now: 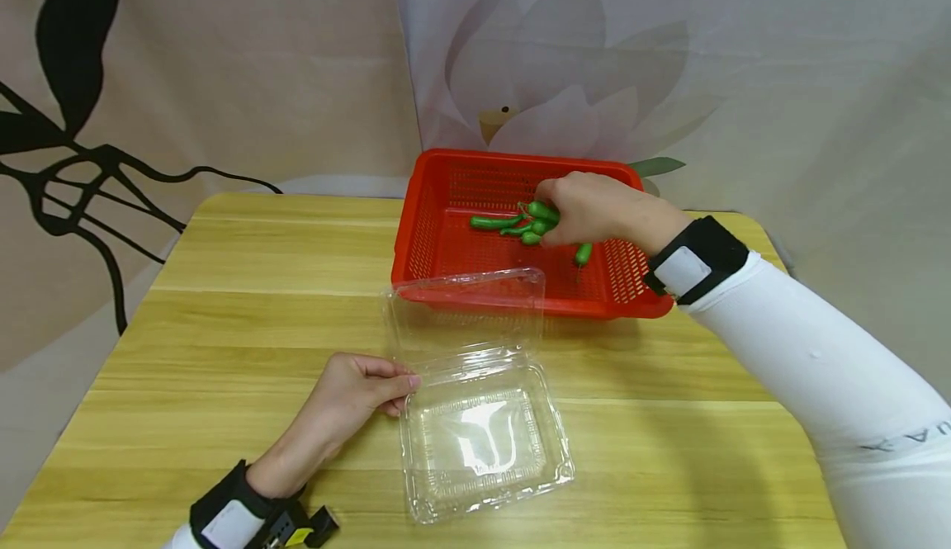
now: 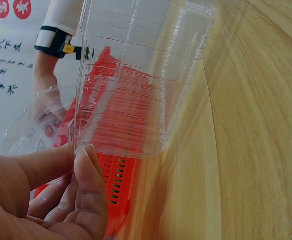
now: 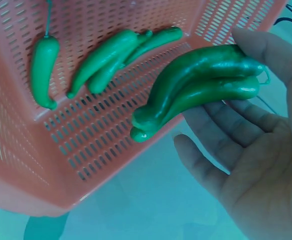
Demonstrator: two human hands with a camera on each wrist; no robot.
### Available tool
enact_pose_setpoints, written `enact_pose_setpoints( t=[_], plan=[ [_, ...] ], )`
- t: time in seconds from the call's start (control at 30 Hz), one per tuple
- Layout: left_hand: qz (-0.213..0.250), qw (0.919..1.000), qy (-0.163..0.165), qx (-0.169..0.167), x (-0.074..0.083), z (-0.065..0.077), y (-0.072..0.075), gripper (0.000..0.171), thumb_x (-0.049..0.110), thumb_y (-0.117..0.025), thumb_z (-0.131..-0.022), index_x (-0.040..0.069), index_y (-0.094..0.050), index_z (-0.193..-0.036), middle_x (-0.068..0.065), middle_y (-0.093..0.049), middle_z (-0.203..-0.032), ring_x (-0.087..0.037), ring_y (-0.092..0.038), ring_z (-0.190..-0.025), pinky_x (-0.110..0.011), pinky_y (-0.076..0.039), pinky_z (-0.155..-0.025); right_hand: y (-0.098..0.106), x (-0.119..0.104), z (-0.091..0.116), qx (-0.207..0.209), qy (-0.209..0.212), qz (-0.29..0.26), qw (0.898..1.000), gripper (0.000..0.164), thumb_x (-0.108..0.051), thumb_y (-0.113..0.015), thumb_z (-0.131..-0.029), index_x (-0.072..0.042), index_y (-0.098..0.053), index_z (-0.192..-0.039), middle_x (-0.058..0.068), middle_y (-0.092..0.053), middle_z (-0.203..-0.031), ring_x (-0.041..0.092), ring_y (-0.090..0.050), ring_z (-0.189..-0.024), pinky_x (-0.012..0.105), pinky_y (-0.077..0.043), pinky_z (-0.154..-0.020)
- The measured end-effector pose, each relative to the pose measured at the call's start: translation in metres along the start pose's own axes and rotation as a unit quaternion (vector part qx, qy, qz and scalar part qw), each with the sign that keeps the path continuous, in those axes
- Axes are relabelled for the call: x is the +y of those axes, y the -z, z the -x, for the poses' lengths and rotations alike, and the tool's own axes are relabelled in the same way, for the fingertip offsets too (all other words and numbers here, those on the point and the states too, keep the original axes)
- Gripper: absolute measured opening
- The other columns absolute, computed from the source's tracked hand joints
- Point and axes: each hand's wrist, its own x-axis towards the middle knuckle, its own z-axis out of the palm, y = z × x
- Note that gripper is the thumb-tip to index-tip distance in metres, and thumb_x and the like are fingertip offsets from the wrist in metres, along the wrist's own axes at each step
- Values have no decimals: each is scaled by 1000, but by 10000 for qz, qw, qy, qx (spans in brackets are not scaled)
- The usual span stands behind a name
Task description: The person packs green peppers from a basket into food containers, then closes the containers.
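My left hand [image 1: 355,394] pinches the left edge of a clear plastic clamshell box [image 1: 416,483] near its hinge, thumb against finger. Its lid [image 1: 464,330] is raised and leans towards the basket. My right hand [image 1: 590,209] is inside a red perforated basket [image 1: 416,227]. Between thumb and fingers it grips two green peppers [image 3: 201,82], lying side by side in the right wrist view. Several other peppers [image 3: 103,57] lie in the basket, one of them [image 3: 44,72] apart from the group. Part of the right hand's grip is hidden in the head view.
The box and basket stand on a wooden table [image 1: 282,301], the basket at the far edge and the box in front. A printed cloth [image 1: 319,70] hangs behind. The lid overlaps the basket's front rim in the head view.
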Motion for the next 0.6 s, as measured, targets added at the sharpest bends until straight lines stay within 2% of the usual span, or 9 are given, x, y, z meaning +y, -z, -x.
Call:
enact_pose_setpoints(
  t=[0.2, 0.6],
  plan=[
    [28, 10000, -28, -12, 0, 0, 0, 14, 4, -80, -92, -8, -78, -98, -18, -75, -81, -18, -68, -66, -29, -62, -63, 6, -5, 9, 109, -18, 25, 9999, 39, -35, -82, -89, -9, -65, -114, 4, -63, -87, 22, -58, -81, 35, -49, -73],
    [19, 10000, -45, -20, 0, 0, 0, 14, 4, -80, -92, -9, -78, -98, -18, -74, -80, -18, -68, -66, -29, -62, -63, 25, -16, 36, 644, 131, -156, 9977, 36, -30, -82, -90, -9, -66, -114, 3, -65, -91, 20, -60, -81, 37, -51, -74]
  ],
)
